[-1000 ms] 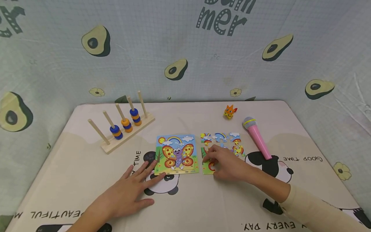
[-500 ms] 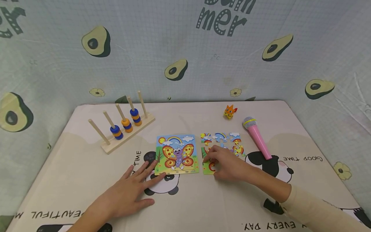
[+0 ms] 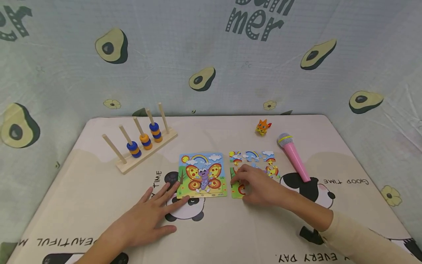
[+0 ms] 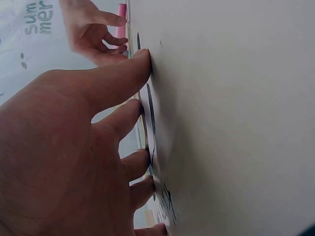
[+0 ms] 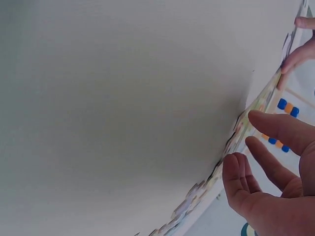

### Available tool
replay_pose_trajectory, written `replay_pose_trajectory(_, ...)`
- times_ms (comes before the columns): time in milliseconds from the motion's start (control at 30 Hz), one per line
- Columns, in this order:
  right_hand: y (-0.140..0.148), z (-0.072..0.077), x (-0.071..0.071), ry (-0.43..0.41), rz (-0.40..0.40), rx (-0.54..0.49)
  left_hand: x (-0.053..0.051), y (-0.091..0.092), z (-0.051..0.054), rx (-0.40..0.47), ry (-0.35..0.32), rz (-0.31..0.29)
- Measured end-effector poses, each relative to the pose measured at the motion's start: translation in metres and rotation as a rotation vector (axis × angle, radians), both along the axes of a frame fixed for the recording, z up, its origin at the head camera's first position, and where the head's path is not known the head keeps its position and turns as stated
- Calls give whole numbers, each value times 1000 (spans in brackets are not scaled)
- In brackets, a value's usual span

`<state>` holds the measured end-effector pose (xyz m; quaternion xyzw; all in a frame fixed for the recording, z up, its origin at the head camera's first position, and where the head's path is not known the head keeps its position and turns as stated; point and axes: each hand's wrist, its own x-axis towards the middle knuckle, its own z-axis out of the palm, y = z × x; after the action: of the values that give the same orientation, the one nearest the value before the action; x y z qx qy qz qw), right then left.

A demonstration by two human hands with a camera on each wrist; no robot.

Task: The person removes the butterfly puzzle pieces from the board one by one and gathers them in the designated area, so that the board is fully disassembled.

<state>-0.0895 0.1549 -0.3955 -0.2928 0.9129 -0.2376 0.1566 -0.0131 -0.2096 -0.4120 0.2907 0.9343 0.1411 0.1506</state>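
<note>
My left hand (image 3: 146, 220) lies with spread fingers on the table, its fingertips at the lower left corner of a square butterfly picture board (image 3: 202, 176). In the left wrist view the left hand (image 4: 98, 132) shows its thumb and fingertips touching the tabletop. To the board's right, my right hand (image 3: 260, 186) rests over the puzzle pieces (image 3: 253, 156), hiding several of them. From the right wrist, the right hand (image 5: 270, 172) has bent fingers and a thumb apart from them, tips at the pieces; I see nothing pinched between them.
A wooden peg stand (image 3: 148, 150) with blue and orange rings stands at the back left. A pink toy microphone (image 3: 294, 157) lies right of the puzzle pieces, and a small orange figurine (image 3: 263, 127) stands behind them. A printed cloth (image 3: 211, 234) covers the table.
</note>
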Motion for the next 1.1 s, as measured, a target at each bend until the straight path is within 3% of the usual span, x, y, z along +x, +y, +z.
replay_pose_trajectory(333, -23, 6, -3, -9, 32, -97, -1, 0, 0, 3, -13, -2)
replay_pose_trajectory(633, -53, 5, -12, -5, 91, -116, -1, 0, 0, -4, -17, 1)
replay_pose_trajectory(1100, -90, 2, -22, -71, 144, -58, -3, 0, 1, 3, -37, 0)
